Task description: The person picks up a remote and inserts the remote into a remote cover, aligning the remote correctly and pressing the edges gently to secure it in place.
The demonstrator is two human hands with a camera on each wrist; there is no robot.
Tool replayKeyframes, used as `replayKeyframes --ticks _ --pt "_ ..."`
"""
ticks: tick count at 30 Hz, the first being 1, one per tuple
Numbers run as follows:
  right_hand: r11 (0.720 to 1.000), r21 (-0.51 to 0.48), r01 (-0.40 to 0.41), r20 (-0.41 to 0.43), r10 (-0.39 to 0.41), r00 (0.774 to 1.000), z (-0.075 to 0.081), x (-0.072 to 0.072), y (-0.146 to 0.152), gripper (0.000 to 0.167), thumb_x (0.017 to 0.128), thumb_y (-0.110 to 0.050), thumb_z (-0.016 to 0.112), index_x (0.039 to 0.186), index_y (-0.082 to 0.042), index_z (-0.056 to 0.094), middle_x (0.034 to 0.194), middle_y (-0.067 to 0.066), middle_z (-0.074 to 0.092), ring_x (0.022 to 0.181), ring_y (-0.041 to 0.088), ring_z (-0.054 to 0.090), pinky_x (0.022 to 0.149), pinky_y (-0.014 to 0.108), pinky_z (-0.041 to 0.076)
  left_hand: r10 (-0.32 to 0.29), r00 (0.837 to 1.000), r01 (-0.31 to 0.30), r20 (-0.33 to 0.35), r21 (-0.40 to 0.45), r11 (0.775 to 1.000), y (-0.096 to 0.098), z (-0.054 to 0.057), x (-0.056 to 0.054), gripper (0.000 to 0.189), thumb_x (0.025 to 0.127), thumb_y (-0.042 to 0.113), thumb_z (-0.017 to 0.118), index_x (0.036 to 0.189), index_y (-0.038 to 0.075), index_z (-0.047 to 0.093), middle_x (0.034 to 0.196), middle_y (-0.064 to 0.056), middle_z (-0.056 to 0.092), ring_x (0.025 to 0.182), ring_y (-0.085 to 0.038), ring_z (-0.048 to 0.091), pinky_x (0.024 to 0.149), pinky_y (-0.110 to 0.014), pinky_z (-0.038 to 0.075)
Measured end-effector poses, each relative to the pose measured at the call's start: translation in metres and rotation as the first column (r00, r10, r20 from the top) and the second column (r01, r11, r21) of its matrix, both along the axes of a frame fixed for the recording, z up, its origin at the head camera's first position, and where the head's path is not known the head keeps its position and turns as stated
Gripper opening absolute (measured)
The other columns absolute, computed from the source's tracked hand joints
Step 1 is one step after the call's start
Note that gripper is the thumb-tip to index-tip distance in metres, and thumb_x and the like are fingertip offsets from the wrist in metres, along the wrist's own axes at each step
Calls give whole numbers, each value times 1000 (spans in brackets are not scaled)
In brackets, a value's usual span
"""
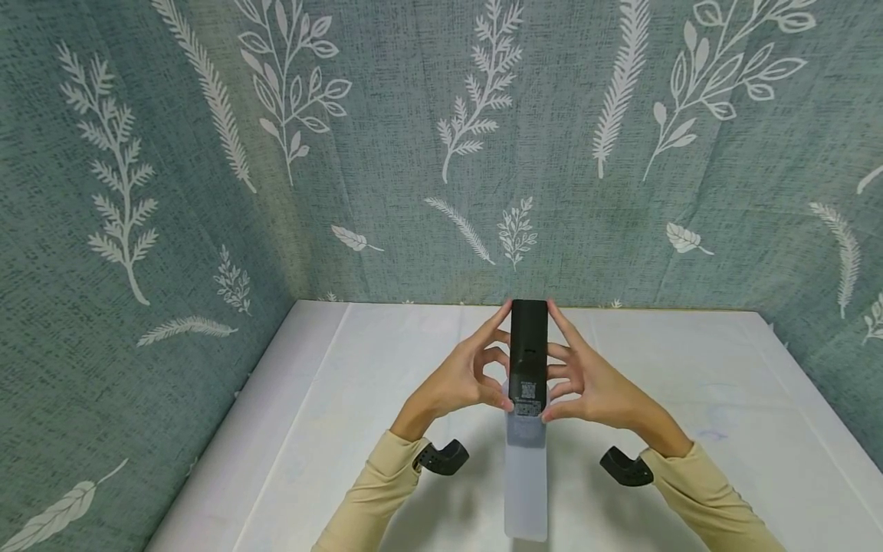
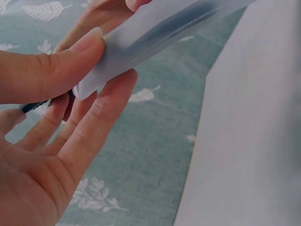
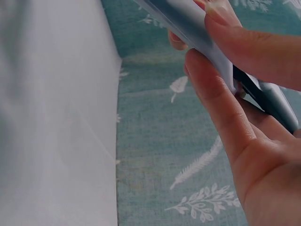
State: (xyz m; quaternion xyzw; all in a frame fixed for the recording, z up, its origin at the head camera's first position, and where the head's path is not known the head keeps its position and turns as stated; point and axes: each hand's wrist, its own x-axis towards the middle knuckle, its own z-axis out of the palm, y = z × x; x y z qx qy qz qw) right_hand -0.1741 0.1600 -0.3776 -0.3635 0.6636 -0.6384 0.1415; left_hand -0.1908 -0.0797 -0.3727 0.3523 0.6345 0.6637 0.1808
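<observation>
Head view: a person's left hand (image 1: 464, 376) and right hand (image 1: 592, 379) hold a black, remote-like device (image 1: 529, 337) between them, fingers along both its long sides. Its lower end sits inside a milky, translucent cover (image 1: 526, 494), which runs from the grip back toward the person. Both thumbs are at the cover's mouth. Below and around the grip is a white table (image 1: 331, 429); beyond it, a green leaf-patterned cloth (image 1: 386, 169).

Left wrist view: thumb above and finger below pinch the cover's edge; a dark shape shows through it, leading up and right from the grip.

Right wrist view: thumb and finger likewise grasp the cover, the device's bare part projecting past them, down and right.
</observation>
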Motion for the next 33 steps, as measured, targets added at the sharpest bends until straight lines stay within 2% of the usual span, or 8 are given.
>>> replayKeyframes --ticks 8,21,27,33 --pt "1000 -26 16 -24 -17 1000 -1 -1 -1 124 72 13 75 151 -33 -8 147 34 21 105 29 62 70 45 56 31 999 -31 -10 4 1000 0 -2 0 123 64 -26 72 151 39 13 125 -16 43 90 -24 57 69 -47 57" --pt "998 -50 25 -61 -28 998 -2 -1 -1 123 70 14 75 152 -27 -7 145 36 24 106 28 62 68 46 56 44 999 -44 10 18 999 1 -4 0 121 65 -26 71 150 40 16 125 -16 44 90 -23 58 68 -47 57" --pt "998 -52 25 -67 -28 997 -2 0 -1 122 71 14 75 152 -27 -6 145 36 24 106 27 62 69 47 56 39 999 -39 7 27 999 2 -6 -1 121 65 -27 70 152 34 13 125 -16 44 89 -22 58 68 -48 57" --pt "998 -49 31 -74 -34 997 -3 -1 0 121 71 13 75 152 -27 -5 143 37 26 106 26 62 68 46 56 41 999 -41 4 37 998 2 -6 -1 120 65 -26 71 150 38 17 123 -16 45 88 -23 58 69 -49 57"
